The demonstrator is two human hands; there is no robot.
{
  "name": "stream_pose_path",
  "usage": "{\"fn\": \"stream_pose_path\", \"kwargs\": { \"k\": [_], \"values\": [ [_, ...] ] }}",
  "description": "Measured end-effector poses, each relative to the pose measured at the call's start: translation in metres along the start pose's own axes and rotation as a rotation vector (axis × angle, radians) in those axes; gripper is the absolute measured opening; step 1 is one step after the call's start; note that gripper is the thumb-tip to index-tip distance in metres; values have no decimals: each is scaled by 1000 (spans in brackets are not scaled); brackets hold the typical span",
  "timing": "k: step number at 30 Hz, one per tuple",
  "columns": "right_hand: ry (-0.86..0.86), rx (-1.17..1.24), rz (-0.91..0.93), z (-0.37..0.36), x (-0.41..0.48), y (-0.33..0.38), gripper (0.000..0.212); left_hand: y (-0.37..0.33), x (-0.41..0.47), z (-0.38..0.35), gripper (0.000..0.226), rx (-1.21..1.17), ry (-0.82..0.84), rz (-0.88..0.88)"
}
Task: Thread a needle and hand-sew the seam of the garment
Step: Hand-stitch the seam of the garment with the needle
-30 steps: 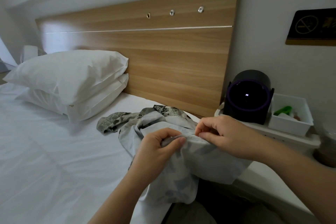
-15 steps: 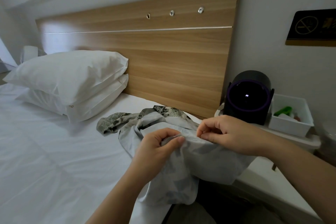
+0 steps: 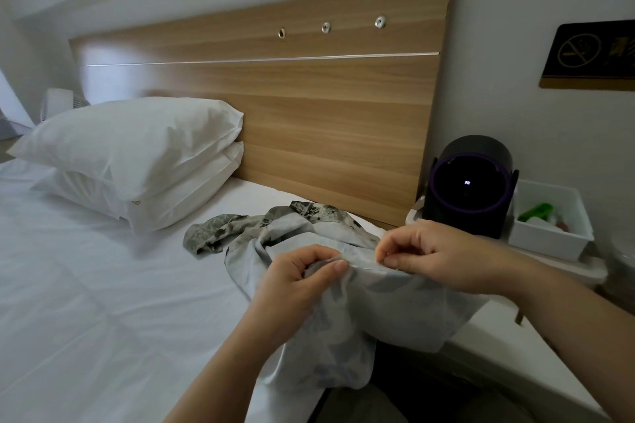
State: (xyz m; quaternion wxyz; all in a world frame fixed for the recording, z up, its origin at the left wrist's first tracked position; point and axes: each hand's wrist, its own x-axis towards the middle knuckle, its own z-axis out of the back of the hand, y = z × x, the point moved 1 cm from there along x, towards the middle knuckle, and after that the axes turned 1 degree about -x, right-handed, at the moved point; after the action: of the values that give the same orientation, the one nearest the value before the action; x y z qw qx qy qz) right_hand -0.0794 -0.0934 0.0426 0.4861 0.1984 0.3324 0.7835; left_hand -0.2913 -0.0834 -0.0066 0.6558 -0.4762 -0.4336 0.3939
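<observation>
A grey floral-print garment (image 3: 347, 326) lies bunched on the bed's right edge and hangs over it toward me. My left hand (image 3: 295, 282) grips a raised fold of the cloth between thumb and fingers. My right hand (image 3: 433, 256) pinches at the same folded edge just to the right, thumb and forefinger tips pressed together at the seam (image 3: 364, 264). A line of small stitches shows along that edge. The needle and thread are too thin to make out.
White bed sheet (image 3: 86, 302) spreads left, with two stacked white pillows (image 3: 137, 154) against the wooden headboard (image 3: 309, 106). On the bedside shelf to the right stand a black round device (image 3: 470, 185) and a white tray (image 3: 549, 240) with small items.
My right hand has shifted slightly right along the folded edge. My left hand keeps the same hold on the cloth.
</observation>
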Motion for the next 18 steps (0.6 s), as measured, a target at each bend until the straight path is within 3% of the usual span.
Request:
{"fn": "stream_pose_path", "kwargs": {
  "k": [10, 15, 18],
  "values": [
    [101, 132, 62, -4, 5, 5, 15, -4, 1, -12, 10, -51, 136, 29],
    [-23, 182, 19, -11, 13, -1, 6, 4, 1, -9, 23, -113, 117, 106],
    [-92, 92, 23, -13, 16, 0, 7, 4, 0, -9, 26, -131, 153, 141]
  ]
}}
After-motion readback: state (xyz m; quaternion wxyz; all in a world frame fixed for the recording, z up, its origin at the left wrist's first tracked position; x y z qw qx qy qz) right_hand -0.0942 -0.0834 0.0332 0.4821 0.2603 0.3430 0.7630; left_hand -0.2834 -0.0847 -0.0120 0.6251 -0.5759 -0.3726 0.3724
